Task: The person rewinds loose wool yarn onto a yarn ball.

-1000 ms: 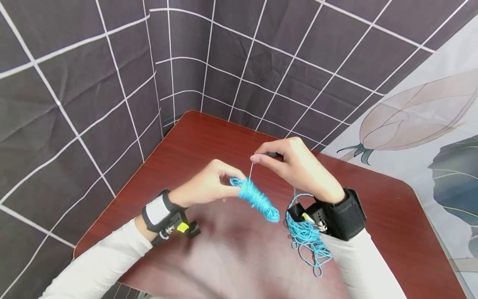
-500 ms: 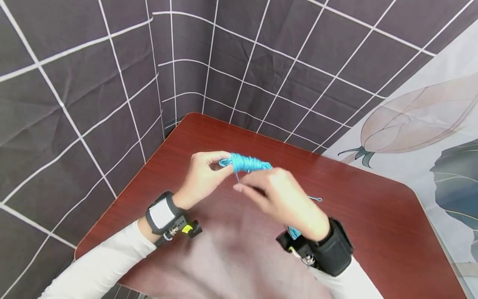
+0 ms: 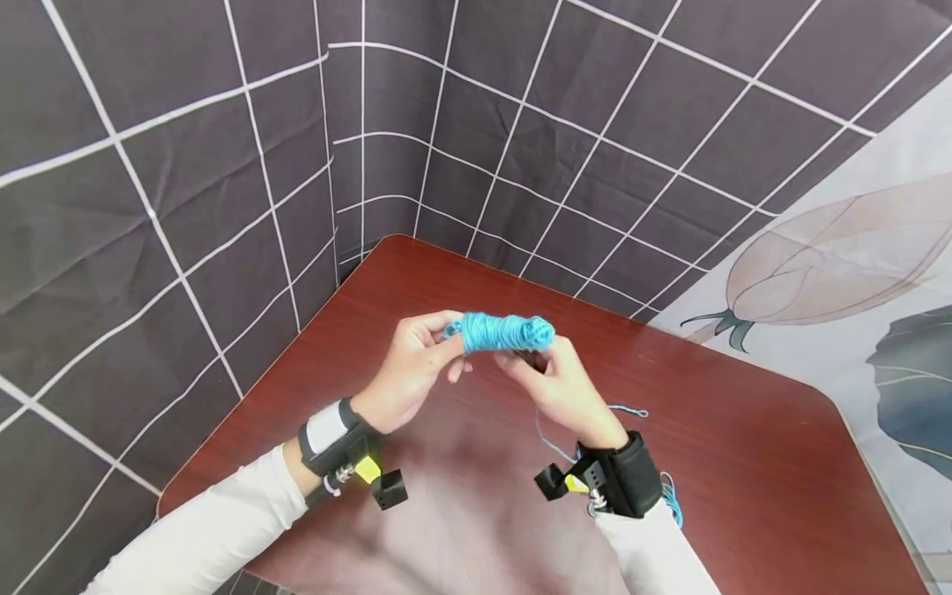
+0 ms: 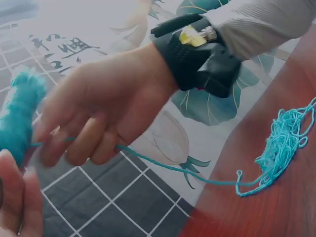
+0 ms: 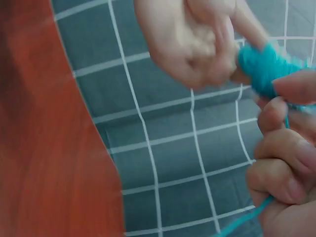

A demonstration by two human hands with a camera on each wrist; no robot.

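Observation:
A bundle of blue yarn (image 3: 502, 332), wound crosswise round its middle, is held above the table. My left hand (image 3: 409, 368) pinches its left end between thumb and fingers. Close under the bundle's right end is my right hand (image 3: 561, 388), its fingers curled round the working strand. In the left wrist view that strand (image 4: 165, 165) runs from the bundle through the curled fingers and down to a loose heap of yarn (image 4: 284, 143). The right wrist view shows the strand (image 5: 244, 219) leaving below the curled fingers. In the head view the right forearm hides most of the heap.
The red-brown table (image 3: 744, 430) has a dark cloth with white grid lines (image 3: 580, 149) behind it and along its left side. A pale cloth with plant drawings (image 3: 818, 273) hangs at the right. Both wrists carry strapped-on cameras (image 3: 550, 482).
My right hand has carried the strand from above the bundle, round its near side, to beneath its right end. The bundle has tilted from slanting downward to nearly level.

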